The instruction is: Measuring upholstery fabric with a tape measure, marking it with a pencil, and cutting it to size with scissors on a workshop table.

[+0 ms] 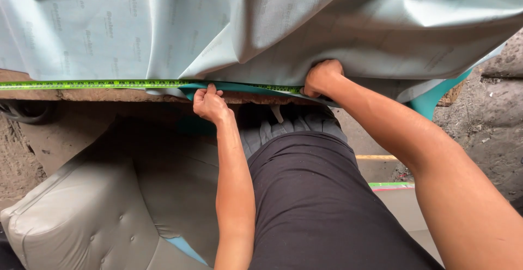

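A large sheet of pale blue-grey material (229,25) with a teal underside lies rumpled over a workbench. A yellow-green measuring tape (98,84) runs along the sheet's near edge from the far left. My left hand (208,104) pinches the tape and the sheet's teal edge near the middle. My right hand (321,78) is closed on the tape's end and the sheet's edge, knuckles up. Both arms reach forward over my dark shorts.
The wooden edge of the workbench (65,94) shows under the tape. A grey tufted cushioned seat (92,215) stands at lower left. Rough dusty ground (490,123) lies to the right. A teal flap (436,97) hangs off the bench at right.
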